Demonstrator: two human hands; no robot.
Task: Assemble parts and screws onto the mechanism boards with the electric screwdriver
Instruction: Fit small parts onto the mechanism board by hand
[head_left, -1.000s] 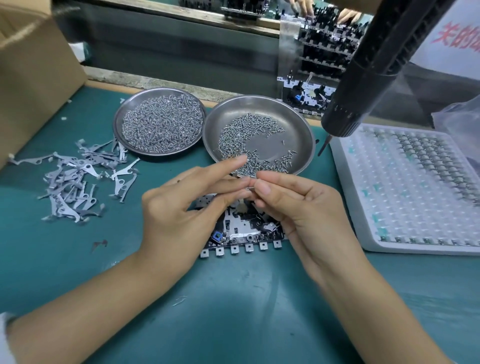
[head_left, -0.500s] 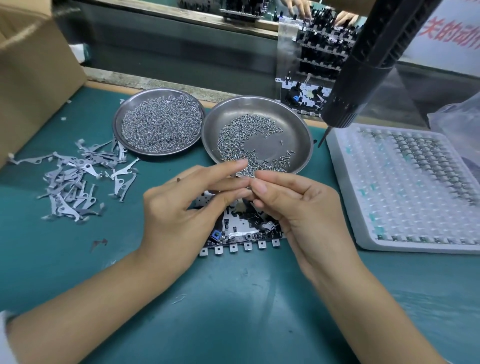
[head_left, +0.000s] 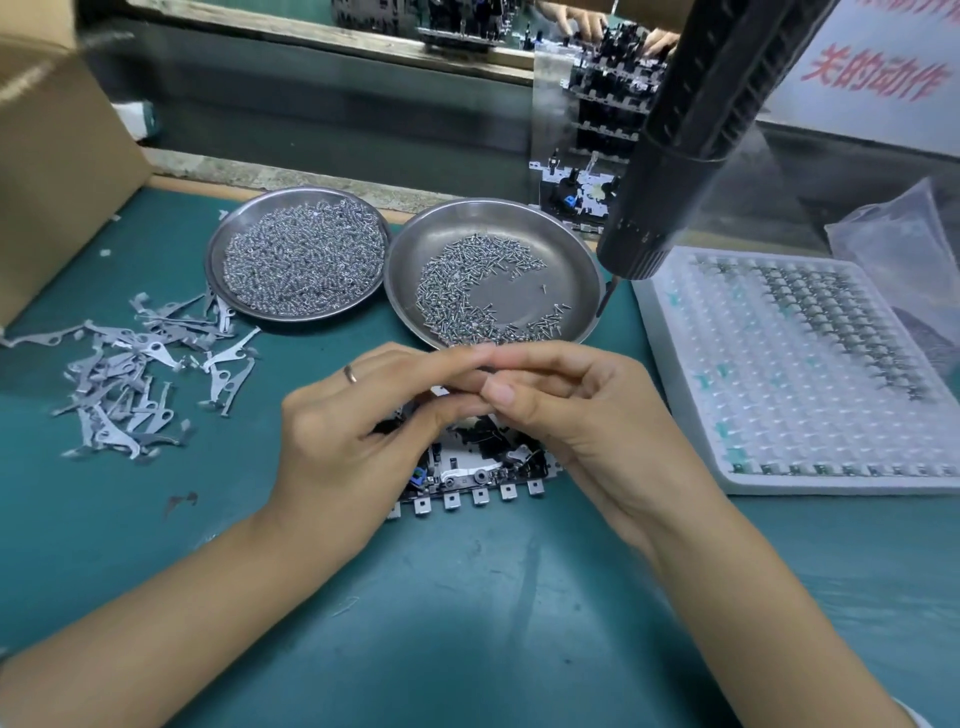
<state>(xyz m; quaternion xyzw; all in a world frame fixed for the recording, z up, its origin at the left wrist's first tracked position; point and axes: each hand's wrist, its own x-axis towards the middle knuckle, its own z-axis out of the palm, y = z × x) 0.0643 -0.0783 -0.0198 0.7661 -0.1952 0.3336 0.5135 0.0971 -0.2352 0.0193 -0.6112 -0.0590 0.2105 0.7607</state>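
- The left hand (head_left: 337, 441) and right hand (head_left: 587, 421) meet fingertip to fingertip directly above the board (head_left: 470, 475), which lies flat on the green mat (head_left: 467, 623) just in front of the person.
- Both hands have fingers bent inward toward one shared point near the middle; they seem to pinch something small there, but what it is cannot be told, since the fingers hide it.
- The left hand wears a ring (head_left: 350, 373) and its fingers reach rightward; the right thumb overlaps the left fingertips.
- The board's long axis runs left to right, with a row of square tabs along its near edge; most of its far half is hidden under the hands.
- The relation that matters: the pinch sits just above the board's far middle, so the small part only needs to go straight down.
- The screwdriver (head_left: 691, 140) hangs tilted at upper right, its tip over the gap between the right dish (head_left: 576, 260) and the white tray (head_left: 685, 467), well apart from the board. The right hand is nearer to it.
- The right dish, holding screws (head_left: 457, 296), lies just beyond the fingertips; the left dish (head_left: 218, 249) sits beside it, touching or nearly so.
- Loose metal levers (head_left: 135, 379) lie scattered to the left, nearer the left hand.
- Judged step: placing a small part before fetching a screw and the driver.
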